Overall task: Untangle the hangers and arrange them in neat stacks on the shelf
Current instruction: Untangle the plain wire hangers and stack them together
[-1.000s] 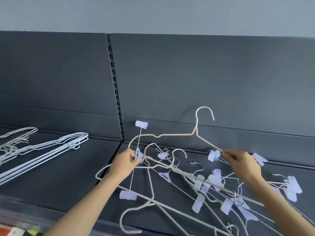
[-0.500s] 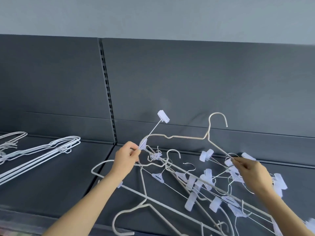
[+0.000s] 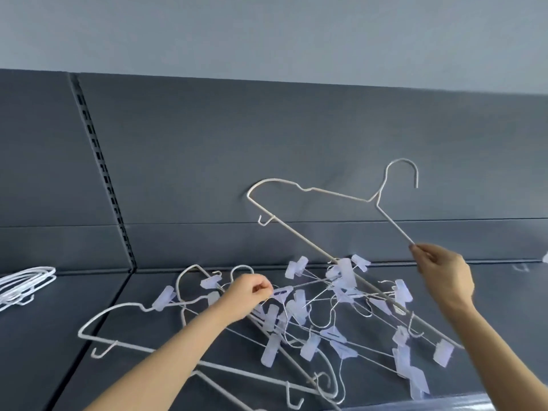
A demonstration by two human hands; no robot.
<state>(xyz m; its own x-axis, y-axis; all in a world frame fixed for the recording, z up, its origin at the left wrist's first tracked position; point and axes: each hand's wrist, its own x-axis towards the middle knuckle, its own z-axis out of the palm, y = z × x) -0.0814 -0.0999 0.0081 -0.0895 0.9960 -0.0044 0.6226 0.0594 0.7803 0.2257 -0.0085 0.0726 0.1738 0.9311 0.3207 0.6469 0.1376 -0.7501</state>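
A pale grey-blue wall [image 3: 267,31] fills the upper part of the view, evenly and softly lit. Below it stands a dark grey back panel [image 3: 296,137], split by a slotted upright [image 3: 98,161]. A horizontal seam [image 3: 296,223] crosses the panel low down. The dark grey shelf [image 3: 53,345] runs along its foot, divided by a joint [image 3: 119,292] beneath the upright.

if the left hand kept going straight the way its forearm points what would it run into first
Probably the pale clip just past the left hand, part of the tangle of clip hangers; depth is unclear, so it might pass above it.
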